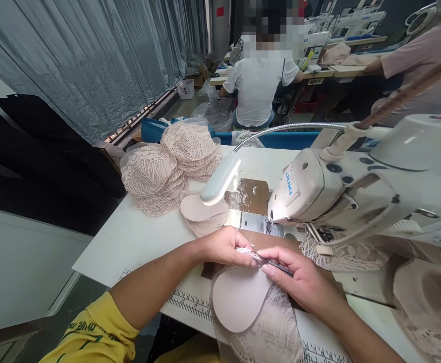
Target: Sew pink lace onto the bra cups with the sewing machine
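Observation:
Just in front of the sewing machine, my left hand point(231, 247) pinches the upper edge of a beige lace piece point(266, 322). Closed around a slim dark metal tool point(281, 268), my right hand point(298, 272) meets the left one at that edge. The tool's tip lies by the left fingertips; its exact kind cannot be made out. A smooth beige bra cup point(239, 297) lies on the lace, below both hands, and the piece hangs over the table's front edge. The white sewing machine point(304, 186) stands beyond my right hand.
Two stacks of lace cups, a left stack point(150, 176) and a back stack point(192, 148), sit on the white table point(129, 237). A lamp point(220, 179) hangs over the needle area. More lace pieces point(425, 302) lie at right. Ahead sits a person in white point(258, 85).

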A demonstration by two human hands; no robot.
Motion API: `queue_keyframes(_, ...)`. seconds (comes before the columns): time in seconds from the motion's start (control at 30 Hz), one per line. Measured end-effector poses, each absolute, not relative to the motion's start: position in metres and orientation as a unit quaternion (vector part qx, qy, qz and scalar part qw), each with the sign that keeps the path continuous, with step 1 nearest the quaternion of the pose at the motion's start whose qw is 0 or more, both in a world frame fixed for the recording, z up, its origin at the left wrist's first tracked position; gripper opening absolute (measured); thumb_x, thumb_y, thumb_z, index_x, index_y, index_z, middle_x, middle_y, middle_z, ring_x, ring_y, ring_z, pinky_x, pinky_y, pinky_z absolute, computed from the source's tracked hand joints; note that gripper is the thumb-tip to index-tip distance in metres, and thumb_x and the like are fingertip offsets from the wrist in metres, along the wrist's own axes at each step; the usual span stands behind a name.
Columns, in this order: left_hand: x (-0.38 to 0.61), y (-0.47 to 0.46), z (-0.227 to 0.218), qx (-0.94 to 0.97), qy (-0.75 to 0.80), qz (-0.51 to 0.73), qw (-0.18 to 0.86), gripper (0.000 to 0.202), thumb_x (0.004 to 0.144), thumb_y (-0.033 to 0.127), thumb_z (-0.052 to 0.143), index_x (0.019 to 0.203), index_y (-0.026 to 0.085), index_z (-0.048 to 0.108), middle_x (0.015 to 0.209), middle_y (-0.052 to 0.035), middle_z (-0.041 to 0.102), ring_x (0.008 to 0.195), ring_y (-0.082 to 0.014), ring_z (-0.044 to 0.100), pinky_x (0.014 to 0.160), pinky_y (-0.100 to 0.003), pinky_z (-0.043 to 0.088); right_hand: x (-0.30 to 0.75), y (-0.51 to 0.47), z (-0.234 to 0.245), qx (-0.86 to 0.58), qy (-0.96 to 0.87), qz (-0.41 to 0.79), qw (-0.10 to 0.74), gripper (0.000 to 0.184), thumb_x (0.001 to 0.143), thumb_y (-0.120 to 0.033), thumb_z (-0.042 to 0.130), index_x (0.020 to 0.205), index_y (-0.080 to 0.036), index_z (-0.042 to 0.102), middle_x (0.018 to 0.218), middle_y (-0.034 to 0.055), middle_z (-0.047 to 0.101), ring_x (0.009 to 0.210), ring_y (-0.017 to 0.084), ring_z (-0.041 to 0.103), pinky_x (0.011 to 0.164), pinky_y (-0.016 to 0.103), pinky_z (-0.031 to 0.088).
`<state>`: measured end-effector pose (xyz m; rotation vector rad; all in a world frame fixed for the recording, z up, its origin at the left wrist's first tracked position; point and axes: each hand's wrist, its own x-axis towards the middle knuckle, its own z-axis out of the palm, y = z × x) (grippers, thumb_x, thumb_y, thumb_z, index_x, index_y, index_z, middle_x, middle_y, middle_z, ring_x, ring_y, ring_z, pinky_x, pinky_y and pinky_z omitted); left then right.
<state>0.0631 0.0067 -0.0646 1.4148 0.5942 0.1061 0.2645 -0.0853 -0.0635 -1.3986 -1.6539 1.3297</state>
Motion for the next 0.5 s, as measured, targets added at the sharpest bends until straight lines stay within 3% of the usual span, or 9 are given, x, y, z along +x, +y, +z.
queue_keyframes(0.3,0.0646,0.0058,-0.0623,0.659,0.256,0.036,0.707,0.038,0.071,0.043,0.072,0.060,0.011,0.054,0.055,0.0059,0.037,0.050,-0.0052,0.030,0.044,-0.020,0.020,0.2538,-0.0866,-0.0525,-0.530,-0.604,0.511,0.306,0.022,0.089,-0.039,0.053,0.098,-0.025,0.067,0.099,0.0010,0.069,0.092,0.017,0.063,0.081,0.029,0.048)
queue_keyframes(0.5,0.0658,0.0042,-0.0640,0.660,0.262,0.039,0.703,0.039,0.070,0.047,0.072,0.065,0.011,0.058,0.056,0.0052,0.041,0.051,-0.0055,0.032,0.045,-0.019,0.024,0.2562,-0.0859,-0.0614,-0.531,-0.588,0.518,0.322,0.028,0.089,-0.042,0.052,0.106,-0.023,0.065,0.102,0.0042,0.069,0.093,0.019,0.064,0.083,0.032,0.051)
